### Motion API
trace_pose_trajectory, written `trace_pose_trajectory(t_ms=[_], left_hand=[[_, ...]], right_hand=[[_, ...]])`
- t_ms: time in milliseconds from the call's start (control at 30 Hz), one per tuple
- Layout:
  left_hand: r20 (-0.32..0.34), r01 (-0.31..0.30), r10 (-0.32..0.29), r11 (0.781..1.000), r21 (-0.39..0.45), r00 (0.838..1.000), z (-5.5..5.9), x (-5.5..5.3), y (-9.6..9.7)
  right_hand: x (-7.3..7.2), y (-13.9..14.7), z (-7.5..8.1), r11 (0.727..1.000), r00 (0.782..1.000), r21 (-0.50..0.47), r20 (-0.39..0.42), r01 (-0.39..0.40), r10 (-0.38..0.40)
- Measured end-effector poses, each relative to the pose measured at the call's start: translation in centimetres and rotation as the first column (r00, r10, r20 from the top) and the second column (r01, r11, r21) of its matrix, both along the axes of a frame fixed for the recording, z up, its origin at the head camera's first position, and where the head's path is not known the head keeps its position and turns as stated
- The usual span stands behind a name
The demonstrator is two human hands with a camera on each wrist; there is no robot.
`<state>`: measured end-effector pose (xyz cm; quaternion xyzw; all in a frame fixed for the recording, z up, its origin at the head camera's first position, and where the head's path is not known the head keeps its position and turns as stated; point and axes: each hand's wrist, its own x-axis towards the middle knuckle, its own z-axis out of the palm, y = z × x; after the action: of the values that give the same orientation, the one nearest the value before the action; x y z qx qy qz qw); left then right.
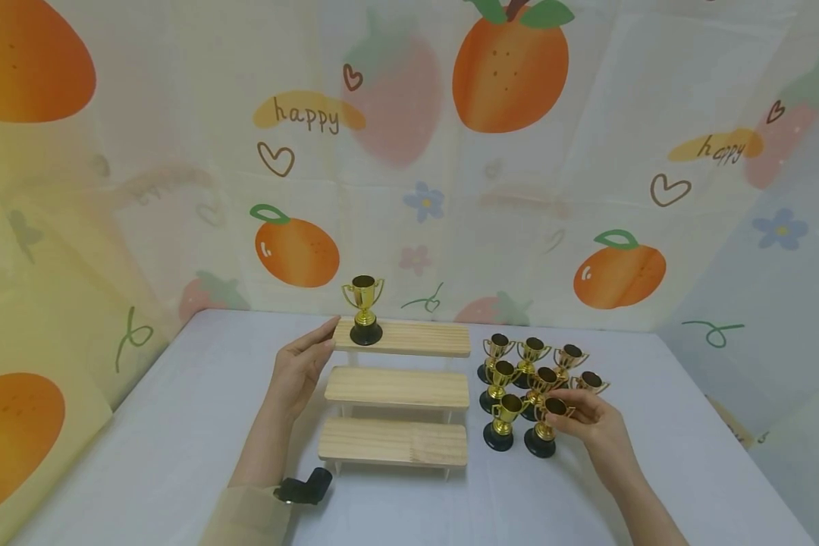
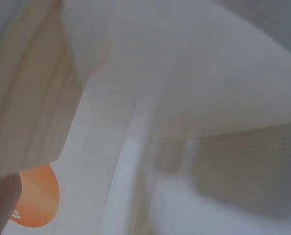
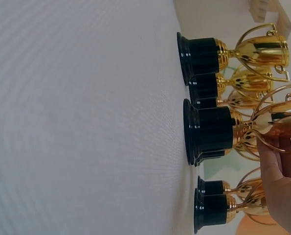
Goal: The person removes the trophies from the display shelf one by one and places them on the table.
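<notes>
A wooden three-tier display stand [image 1: 396,387] stands on the white table. One small gold trophy [image 1: 365,311] with a black base sits upright at the left of its top tier. My left hand [image 1: 296,375] holds the left end of that top board; in the left wrist view the board's wood grain [image 2: 30,107] shows close up beside a finger [image 2: 3,198]. On the right, my right hand [image 1: 597,428] pinches the cup of the front-right trophy [image 3: 211,129]. That trophy is upright, its base on or very near the table.
Several more gold trophies [image 1: 509,413] crowd together right of the stand, behind and beside the gripped one. A fruit-printed cloth [image 1: 519,197] hangs behind the white table [image 1: 177,425]. A black strap device [image 1: 305,487] is on the left wrist.
</notes>
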<state>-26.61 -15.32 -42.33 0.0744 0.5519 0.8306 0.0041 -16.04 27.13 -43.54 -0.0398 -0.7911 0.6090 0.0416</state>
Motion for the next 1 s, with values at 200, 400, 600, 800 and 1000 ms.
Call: trace_pose_trajectory(t_ms=[200, 400, 600, 800, 1000], left_hand=[[-0.004, 0.003, -0.003, 1.0, 0.001, 1.0, 0.04, 0.0, 0.03], [-0.011, 0.006, -0.006, 1.0, 0.009, 1.0, -0.07, -0.06, 0.0], [-0.015, 0.01, -0.01, 1.0, 0.003, 1.0, -0.12, -0.11, -0.08], [-0.012, 0.011, -0.011, 1.0, 0.006, 1.0, -0.06, -0.02, -0.09], [-0.015, 0.011, -0.011, 1.0, 0.008, 1.0, -0.16, -0.08, -0.08]], right_hand=[[-0.01, 0.05, -0.12, 1.0, 1.0, -0.001, -0.006, 0.004, -0.004], [-0.03, 0.04, -0.2, 1.0, 1.0, -0.014, -0.011, 0.008, -0.008], [-0.06, 0.05, -0.35, 0.999, 1.0, -0.032, -0.023, 0.008, -0.009], [0.01, 0.04, -0.38, 0.999, 0.999, -0.039, -0.04, 0.007, -0.008], [0.01, 0.0, -0.23, 0.999, 0.998, -0.039, -0.067, 0.002, -0.005]])
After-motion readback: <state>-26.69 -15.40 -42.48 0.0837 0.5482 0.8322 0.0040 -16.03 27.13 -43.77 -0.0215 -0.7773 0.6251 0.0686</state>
